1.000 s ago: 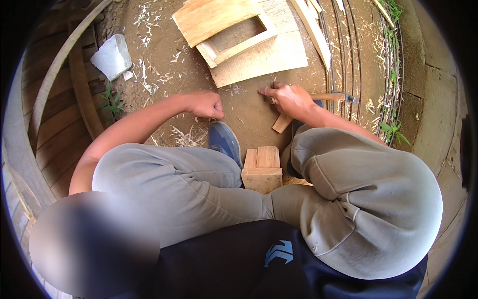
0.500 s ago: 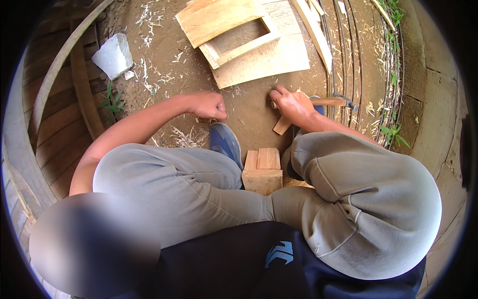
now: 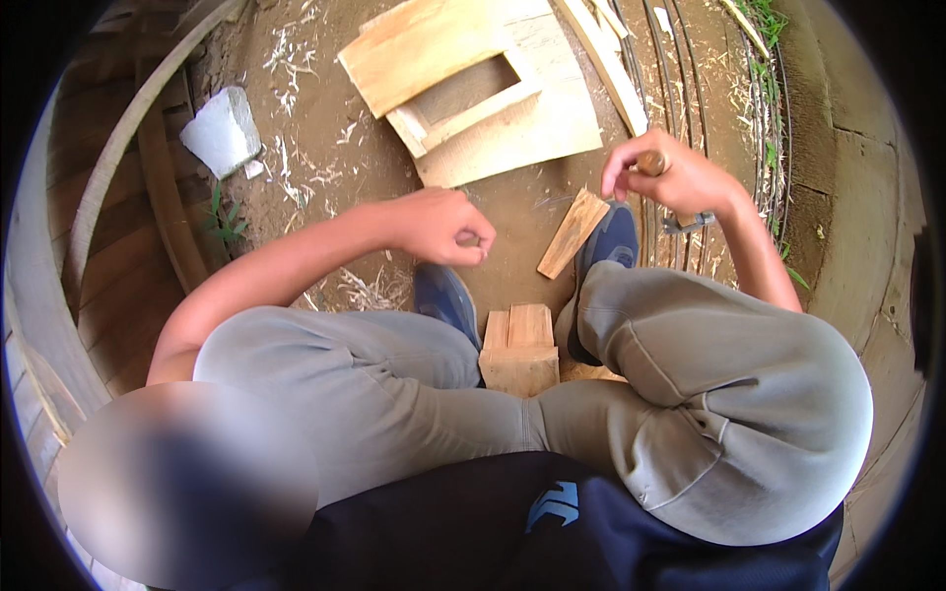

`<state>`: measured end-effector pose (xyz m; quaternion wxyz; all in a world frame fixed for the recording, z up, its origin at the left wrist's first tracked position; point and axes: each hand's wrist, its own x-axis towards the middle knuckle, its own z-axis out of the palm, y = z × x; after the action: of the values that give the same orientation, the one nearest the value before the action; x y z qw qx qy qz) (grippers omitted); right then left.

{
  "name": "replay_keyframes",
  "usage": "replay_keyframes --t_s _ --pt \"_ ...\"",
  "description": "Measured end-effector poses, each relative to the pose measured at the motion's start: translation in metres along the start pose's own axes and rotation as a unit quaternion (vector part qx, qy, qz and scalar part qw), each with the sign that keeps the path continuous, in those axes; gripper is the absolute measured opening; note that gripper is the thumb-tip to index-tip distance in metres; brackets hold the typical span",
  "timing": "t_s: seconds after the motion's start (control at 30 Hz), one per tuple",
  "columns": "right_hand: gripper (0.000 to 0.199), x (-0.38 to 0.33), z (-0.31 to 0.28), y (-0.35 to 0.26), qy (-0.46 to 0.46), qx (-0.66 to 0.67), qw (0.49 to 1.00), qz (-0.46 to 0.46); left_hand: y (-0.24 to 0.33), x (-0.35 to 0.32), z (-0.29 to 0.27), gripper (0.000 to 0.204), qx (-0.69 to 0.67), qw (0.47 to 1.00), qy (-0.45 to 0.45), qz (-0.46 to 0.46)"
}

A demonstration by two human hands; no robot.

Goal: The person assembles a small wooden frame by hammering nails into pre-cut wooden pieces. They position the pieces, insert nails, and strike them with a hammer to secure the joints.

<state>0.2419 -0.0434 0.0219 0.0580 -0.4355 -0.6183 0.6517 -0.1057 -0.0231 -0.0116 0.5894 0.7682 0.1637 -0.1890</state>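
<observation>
My right hand [image 3: 690, 177] is closed around a hammer [image 3: 651, 163]; the wooden handle's end sticks out by the thumb, and part of the metal head shows below the hand. My left hand [image 3: 440, 229] is closed over the ground, above the left shoe. Something small may be between its fingers, but I cannot make it out. A flat piece of wood [image 3: 574, 234] lies beside my right shoe [image 3: 613, 236]. Between my legs sits a wooden block [image 3: 520, 366] with smaller pieces on top.
Ahead, a wooden frame with a rectangular opening [image 3: 483, 116] rests on a wide board [image 3: 562, 128]. Long strips of wood [image 3: 603, 64] and dark rods [image 3: 680, 89] lie to the right. A pale stone [image 3: 222, 133] and wood shavings are at left.
My right hand has moved to the right with the hammer, uncovering the piece of wood by the shoe. My left hand has shifted right and a little nearer, its fingers turned more into view.
</observation>
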Motion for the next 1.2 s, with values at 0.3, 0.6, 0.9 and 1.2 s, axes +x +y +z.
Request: replay_keyframes --t_s 0.3,0.6,0.9,1.2 --pt "0.013 -0.010 0.001 -0.021 0.116 -0.093 0.988 -0.044 0.080 -0.002 -0.068 0.017 -0.080 0.990 0.026 0.112" --pt "0.015 -0.017 -0.016 -0.055 0.098 0.001 0.995 -0.028 0.037 -0.023 -0.137 0.053 0.098 0.853 0.507 -0.079" --pt "0.009 -0.013 -0.016 -0.048 0.131 -0.036 0.986 -0.100 -0.005 0.001 -0.121 0.114 0.244 0.820 0.489 -0.169" --pt "0.009 -0.014 -0.022 -0.053 0.103 -0.047 0.990 -0.079 -0.001 -0.021 -0.144 0.102 0.096 0.805 0.574 -0.116"
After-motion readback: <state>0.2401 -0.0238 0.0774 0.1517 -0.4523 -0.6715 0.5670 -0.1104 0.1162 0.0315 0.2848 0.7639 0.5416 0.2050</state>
